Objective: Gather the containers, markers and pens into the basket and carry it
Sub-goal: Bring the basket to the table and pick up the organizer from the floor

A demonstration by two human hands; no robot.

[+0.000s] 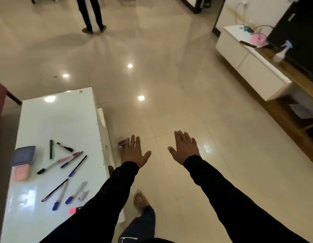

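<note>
White table (47, 120): pens (71, 162) seemingly splayed, mostly diagonal.

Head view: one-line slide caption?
Both hands, left and right, open above the floor; pens and containers wait on the white table.

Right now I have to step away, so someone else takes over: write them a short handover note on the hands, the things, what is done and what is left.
Left hand and right hand: both open, empty, held out over the floor.
On the white table: blue-lidded container, pink container, markers and pens lying loose.
Basket: not in view.
Done: nothing gathered yet.
Left: find the basket, put the containers, markers and pens in it, then carry it.
</note>
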